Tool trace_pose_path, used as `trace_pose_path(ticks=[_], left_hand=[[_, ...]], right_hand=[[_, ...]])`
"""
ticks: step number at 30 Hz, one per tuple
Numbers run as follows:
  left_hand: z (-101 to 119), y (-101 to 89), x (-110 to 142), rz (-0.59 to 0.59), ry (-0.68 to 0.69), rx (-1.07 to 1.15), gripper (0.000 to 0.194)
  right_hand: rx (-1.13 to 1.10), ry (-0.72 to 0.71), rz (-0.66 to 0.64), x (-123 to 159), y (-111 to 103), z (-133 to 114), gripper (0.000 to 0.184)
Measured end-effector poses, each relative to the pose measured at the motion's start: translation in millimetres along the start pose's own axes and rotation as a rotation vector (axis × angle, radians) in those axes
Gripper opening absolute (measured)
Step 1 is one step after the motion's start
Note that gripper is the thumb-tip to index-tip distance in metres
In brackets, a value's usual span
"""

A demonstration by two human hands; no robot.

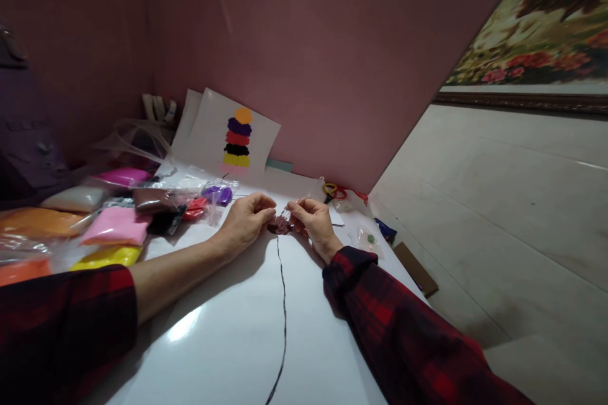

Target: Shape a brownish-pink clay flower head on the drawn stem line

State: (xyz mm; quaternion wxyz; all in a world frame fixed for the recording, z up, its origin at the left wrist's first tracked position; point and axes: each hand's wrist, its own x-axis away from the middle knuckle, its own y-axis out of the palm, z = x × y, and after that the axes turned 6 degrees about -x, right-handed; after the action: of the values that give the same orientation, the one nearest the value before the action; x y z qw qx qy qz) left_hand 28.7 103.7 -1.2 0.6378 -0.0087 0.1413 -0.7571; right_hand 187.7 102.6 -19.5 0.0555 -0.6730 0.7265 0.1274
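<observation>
A small, rough brown lump of what looks like modelling clay (280,225) lies on a white sheet (223,329), between my two hands. My left hand (244,221) is closed, thumb and fingertips pinched together at the lump's left edge; what they hold is too small to make out. From the right, my right hand (313,221) is pinched too, its fingertips over the lump's right side. Something thin and pale shows by those fingertips, too small to name. Below the lump, a dark wavy line (284,304) runs down the sheet toward me.
Bags of coloured clay, such as a pink one (116,226) and a yellow one (108,257), crowd the left side. A paper with stacked colour patches (263,139) leans against the pink wall (304,63). Scissors (335,192) and a small bag with a green bit (371,238) lie right.
</observation>
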Motion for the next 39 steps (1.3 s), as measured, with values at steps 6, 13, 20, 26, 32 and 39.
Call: trace_pose_path(ticks=[6, 13, 20, 26, 32, 39], left_hand=[[-3.0, 0.5, 0.0, -0.027, -0.012, 0.004, 0.012], [0.1, 1.3, 1.9, -0.174, -0.055, 0.015, 0.024], [3.1, 1.4, 5.0, -0.167, -0.006, -0.044, 0.016], [-0.9, 3.2, 3.2, -0.106, 0.124, -0.173, 0.017], [-4.5, 2.5, 1.1, -0.040, 0.096, -0.125, 0.013], [-16.3, 3.8, -6.2, 0.059, 0.085, 0.039, 0.003]], right_hand=[[0.016, -0.029, -0.040, 3.2, 3.4, -2.9, 0.034], [0.031, -0.106, -0.060, 4.5, 5.9, -3.5, 0.031], [0.058, -0.169, -0.101, 6.9, 6.0, 0.4, 0.027], [0.184, -0.264, 0.052, 8.9, 7.9, -0.2, 0.029], [0.060, -0.173, 0.247, 1.3, 1.2, 1.1, 0.032], [0.065, -0.170, 0.144, 0.1, 1.3, 4.7, 0.034]])
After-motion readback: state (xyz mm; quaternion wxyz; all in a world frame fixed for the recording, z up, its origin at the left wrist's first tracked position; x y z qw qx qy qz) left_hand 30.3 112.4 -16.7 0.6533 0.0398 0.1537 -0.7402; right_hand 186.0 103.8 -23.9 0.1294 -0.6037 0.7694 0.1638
